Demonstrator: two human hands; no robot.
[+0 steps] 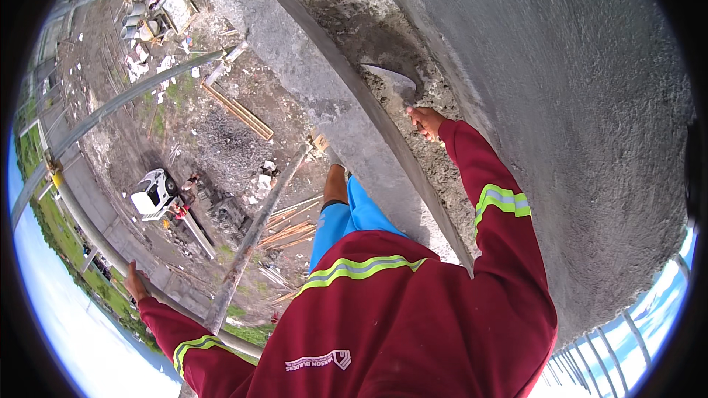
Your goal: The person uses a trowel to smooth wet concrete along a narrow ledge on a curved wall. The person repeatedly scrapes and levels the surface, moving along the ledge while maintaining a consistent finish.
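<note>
My right hand point(427, 124) is closed around the handle of a trowel point(399, 82). Its pointed metal blade lies over the rough, crumbly mortar point(435, 166) in a narrow channel. A raised concrete ledge point(332, 92) borders that channel on the left, and a grey plastered wall point(568, 118) rises on the right. Out to the left, my left hand point(137, 283) grips a metal scaffold pipe point(96, 236); its fingers are partly hidden. Both arms wear dark red sleeves with reflective bands.
More scaffold pipes point(254, 232) cross on the left, with a long drop below them. Far down on the ground are a white truck point(153, 195), a gravel heap point(232, 136), timber lengths point(287, 234) and a wooden form point(237, 110). Rebar point(612, 354) sticks out at lower right.
</note>
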